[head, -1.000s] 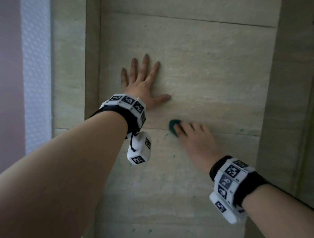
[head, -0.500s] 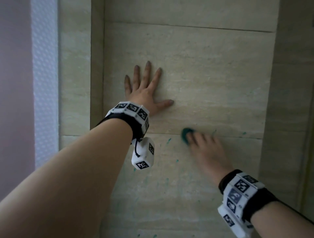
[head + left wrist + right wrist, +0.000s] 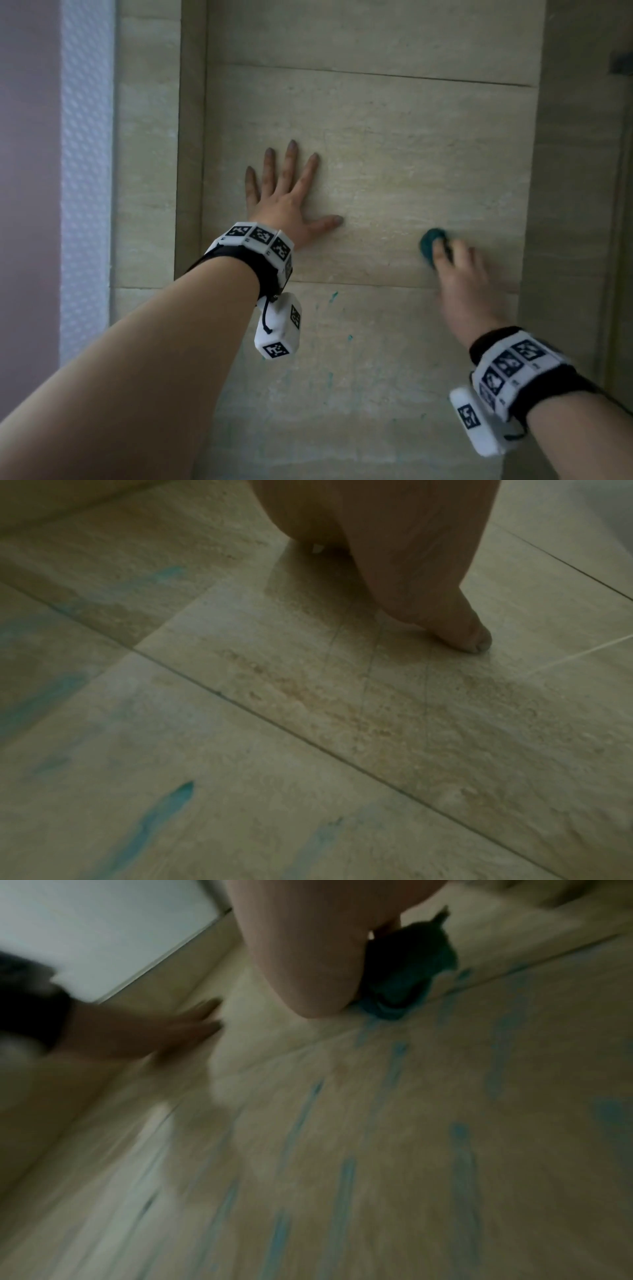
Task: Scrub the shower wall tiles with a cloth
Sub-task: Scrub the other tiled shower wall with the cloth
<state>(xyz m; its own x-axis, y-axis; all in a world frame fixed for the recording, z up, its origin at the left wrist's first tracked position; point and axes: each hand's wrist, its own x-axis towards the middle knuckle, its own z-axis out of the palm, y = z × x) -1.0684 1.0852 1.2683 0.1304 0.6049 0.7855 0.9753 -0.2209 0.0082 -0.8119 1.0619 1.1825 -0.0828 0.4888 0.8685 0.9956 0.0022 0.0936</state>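
Observation:
The beige stone wall tiles (image 3: 411, 154) fill the head view. My left hand (image 3: 284, 202) lies flat on the upper tile with its fingers spread; in the left wrist view its thumb (image 3: 445, 601) touches the tile. To its right, my right hand (image 3: 462, 274) grips a small bunched teal cloth (image 3: 430, 245) and presses it to the wall just above a grout line. The blurred right wrist view has the cloth (image 3: 407, 974) dark under the palm. Teal smears (image 3: 333, 296) dot the lower tile and show as streaks (image 3: 346, 1172).
A recessed corner edge (image 3: 191, 137) runs down left of the tiles. Further left is a white textured panel (image 3: 85, 171). A tiled side wall (image 3: 575, 205) stands at the right, with a small dark fitting (image 3: 621, 61) near the top right.
My right hand has slid the cloth to the right along the wall, away from the left hand. The left hand has stayed flat in the same spot.

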